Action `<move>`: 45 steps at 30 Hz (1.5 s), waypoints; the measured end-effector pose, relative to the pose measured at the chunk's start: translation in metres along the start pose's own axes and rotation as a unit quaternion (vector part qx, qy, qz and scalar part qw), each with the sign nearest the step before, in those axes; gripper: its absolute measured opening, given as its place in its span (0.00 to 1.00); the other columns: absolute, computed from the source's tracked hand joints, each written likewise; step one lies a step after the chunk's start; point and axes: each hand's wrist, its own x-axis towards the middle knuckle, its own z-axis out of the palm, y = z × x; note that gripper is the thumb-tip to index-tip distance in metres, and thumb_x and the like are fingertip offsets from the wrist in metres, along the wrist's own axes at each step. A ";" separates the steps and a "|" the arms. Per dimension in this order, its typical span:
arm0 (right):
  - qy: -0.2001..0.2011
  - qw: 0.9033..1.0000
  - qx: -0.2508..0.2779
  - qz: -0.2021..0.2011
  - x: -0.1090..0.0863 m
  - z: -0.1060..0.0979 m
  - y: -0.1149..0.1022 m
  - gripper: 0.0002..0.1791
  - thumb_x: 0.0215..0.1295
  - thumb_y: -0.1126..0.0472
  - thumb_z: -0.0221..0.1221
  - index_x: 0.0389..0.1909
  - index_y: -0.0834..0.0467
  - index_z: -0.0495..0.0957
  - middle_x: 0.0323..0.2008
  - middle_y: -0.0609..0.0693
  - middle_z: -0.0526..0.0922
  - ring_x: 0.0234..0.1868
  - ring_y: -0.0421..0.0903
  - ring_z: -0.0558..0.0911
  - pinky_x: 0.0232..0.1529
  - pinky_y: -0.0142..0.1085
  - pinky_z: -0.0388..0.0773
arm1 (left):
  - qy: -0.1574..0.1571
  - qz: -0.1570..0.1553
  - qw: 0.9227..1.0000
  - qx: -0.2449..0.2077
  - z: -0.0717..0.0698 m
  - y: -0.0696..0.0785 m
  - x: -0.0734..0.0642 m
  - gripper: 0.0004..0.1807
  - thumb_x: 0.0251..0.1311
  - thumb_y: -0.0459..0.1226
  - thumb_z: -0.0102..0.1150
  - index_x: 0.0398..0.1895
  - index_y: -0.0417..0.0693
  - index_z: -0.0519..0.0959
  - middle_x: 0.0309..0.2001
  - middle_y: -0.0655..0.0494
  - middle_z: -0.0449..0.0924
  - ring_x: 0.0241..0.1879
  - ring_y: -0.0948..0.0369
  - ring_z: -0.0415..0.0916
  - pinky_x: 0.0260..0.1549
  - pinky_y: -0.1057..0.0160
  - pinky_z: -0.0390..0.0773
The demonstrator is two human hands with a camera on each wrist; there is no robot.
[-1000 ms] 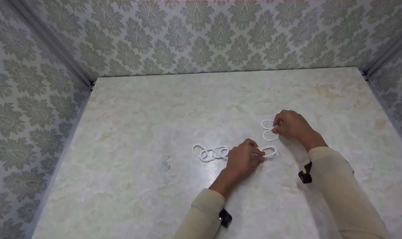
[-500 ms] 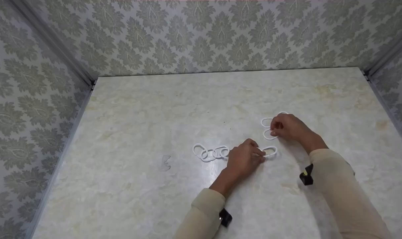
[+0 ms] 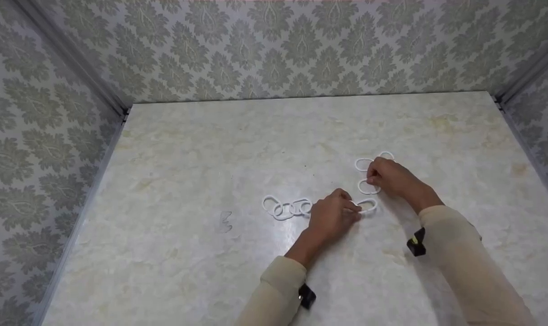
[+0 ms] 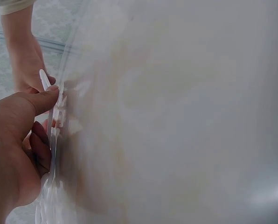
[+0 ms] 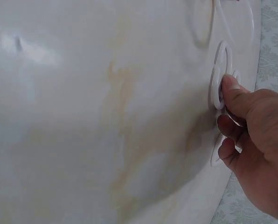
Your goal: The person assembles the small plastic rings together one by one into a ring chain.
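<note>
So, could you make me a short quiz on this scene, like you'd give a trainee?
1. True or false: the left hand is pinching a white link.
2. In the head view, which is nearer the patterned back wall? A) the left hand; B) the right hand
3. Fill in: in the head view, the joined white links show on the ____ side of the left hand.

Key: 1 true; 2 B; 3 left.
</note>
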 end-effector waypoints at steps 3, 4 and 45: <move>0.032 0.999 0.021 -0.007 -0.006 -0.001 -0.005 0.04 0.70 0.66 0.60 0.38 0.65 0.79 0.37 0.60 0.82 0.40 0.51 0.78 0.43 0.41 0.72 | 0.001 0.000 1.000 -0.004 0.000 0.000 0.000 0.10 0.63 0.49 0.67 0.45 0.66 0.90 0.49 0.65 0.80 0.41 0.64 0.81 0.31 0.67 0.71; 0.045 0.999 0.029 -0.010 -0.008 -0.002 -0.007 0.05 0.71 0.66 0.60 0.40 0.65 0.79 0.38 0.61 0.83 0.40 0.50 0.78 0.43 0.39 0.72 | 0.002 0.001 1.000 -0.006 0.000 0.000 0.000 0.10 0.64 0.49 0.67 0.45 0.66 0.90 0.49 0.65 0.80 0.41 0.64 0.81 0.31 0.68 0.71; 0.266 0.954 0.095 -0.104 -0.076 0.049 -0.013 0.07 0.56 0.73 0.69 0.36 0.64 0.88 0.24 0.50 0.84 0.25 0.28 0.72 0.28 0.20 0.70 | 0.008 0.002 1.000 0.002 0.000 0.001 0.000 0.08 0.64 0.49 0.66 0.42 0.66 0.91 0.47 0.67 0.80 0.39 0.63 0.82 0.33 0.66 0.74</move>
